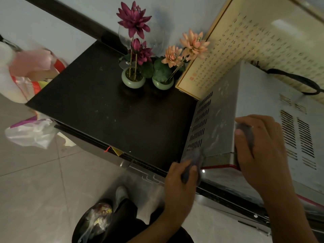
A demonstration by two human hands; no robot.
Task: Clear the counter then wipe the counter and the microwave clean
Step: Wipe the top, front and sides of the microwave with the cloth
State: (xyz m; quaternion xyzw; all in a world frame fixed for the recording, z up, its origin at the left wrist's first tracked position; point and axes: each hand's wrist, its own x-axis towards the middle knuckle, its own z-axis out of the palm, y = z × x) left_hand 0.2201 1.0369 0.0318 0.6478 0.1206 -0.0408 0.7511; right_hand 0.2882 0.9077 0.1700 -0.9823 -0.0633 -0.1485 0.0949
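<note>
- Head view: left hand [180, 176] fingers curl round a purple cloth [193, 157] at the microwave [215, 120] side's lower corner.
- Right hand [261, 146] pinches seemingly more cloth on its top edge.
- Microwave stands on the black counter [108, 109].

The microwave [263, 106] runs off the right edge. The purple cloth [195, 156] is mostly hidden under the left hand [178, 182] and the right hand [263, 148], so I cannot tell if it is one piece. The bags [29, 67] at the left are blurry. The writing on the framed picture [254, 41] is too small to read. The bin [78, 229] is cut off at the bottom.
</note>
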